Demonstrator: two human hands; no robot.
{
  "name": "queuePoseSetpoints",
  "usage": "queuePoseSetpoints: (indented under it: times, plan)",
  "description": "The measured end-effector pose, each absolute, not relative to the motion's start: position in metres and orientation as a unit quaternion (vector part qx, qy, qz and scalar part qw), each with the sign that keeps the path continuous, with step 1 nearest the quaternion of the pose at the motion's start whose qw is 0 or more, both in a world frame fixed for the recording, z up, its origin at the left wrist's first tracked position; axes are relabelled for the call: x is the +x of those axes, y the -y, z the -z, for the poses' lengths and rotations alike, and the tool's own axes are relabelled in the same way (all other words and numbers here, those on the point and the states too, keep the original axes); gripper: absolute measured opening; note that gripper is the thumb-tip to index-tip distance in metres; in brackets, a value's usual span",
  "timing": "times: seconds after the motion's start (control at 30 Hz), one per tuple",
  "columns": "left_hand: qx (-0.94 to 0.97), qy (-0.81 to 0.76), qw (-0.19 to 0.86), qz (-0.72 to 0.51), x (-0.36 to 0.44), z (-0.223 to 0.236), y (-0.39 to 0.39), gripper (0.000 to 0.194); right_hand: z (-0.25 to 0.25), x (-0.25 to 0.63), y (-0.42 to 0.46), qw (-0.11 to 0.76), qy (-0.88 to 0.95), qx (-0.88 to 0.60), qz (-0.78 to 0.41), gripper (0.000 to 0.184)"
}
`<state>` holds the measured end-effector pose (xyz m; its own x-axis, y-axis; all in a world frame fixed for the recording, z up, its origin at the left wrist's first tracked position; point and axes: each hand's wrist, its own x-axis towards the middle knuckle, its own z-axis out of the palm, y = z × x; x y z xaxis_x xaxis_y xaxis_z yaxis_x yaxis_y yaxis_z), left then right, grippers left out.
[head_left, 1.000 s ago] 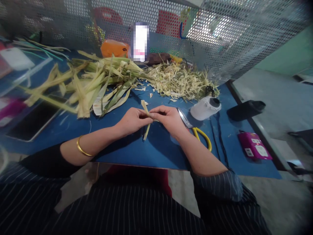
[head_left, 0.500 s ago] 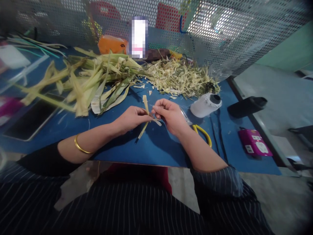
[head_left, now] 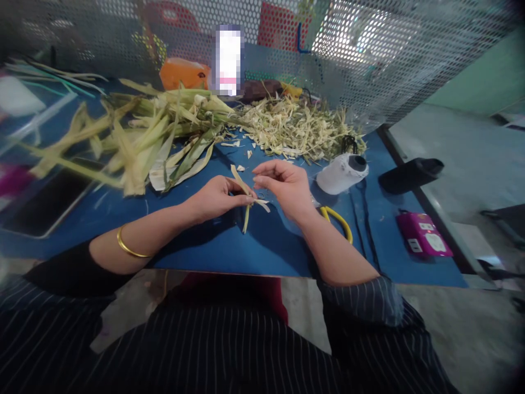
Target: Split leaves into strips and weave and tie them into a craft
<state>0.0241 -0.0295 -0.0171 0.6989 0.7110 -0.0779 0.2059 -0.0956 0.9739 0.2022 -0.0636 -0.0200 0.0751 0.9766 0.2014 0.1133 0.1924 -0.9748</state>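
Note:
My left hand (head_left: 219,197) pinches crossed strips of dry corn husk (head_left: 240,179) between thumb and fingers, their ends sticking out above, below and to the right. Just right of them, my right hand (head_left: 285,186) has its fingers bent, with a small gap between thumb and fingertips. No thing shows in that gap; a fine thread there would be hard to make out. Thin loops of pale thread (head_left: 261,195) show faintly between the hands. Beyond the right hand lies a spool of white thread (head_left: 340,174). Scissors with yellow handles (head_left: 338,221) are partly hidden by the right forearm.
Long corn husks (head_left: 135,142) are heaped at the back left of the blue table (head_left: 270,246), with a pile of shredded husk (head_left: 295,128) to their right. A dark phone (head_left: 51,200), a black cylinder (head_left: 410,174) and a magenta box (head_left: 424,234) lie around. A perforated metal panel (head_left: 270,54) stands behind.
My right hand has drawn slightly up and away from the strips, its fingertips parting. In my left hand the husk strips have turned, their upper end now leaning left. The view has shifted slightly.

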Motion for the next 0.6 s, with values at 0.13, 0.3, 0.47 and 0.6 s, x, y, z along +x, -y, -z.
queuePoseSetpoints:
  times: [0.13,0.3,0.47,0.6]
  plan:
    - [0.718,-0.314,0.57,-0.247,0.024,0.013,0.03,0.022,0.026,0.204,0.059,0.552,0.543,-0.516,-0.365,0.007]
    - [0.668,-0.33,0.582,-0.326,0.027,0.012,0.031,0.021,0.032,0.201,0.058,0.539,0.528,-0.524,-0.394,0.006]
    - [0.612,-0.356,0.579,-0.403,0.028,0.019,0.028,0.02,0.031,0.194,0.062,0.533,0.516,-0.52,-0.424,0.012]
    - [0.592,-0.391,0.555,-0.434,0.029,0.023,0.025,0.018,0.03,0.19,0.066,0.54,0.504,-0.527,-0.421,0.022]
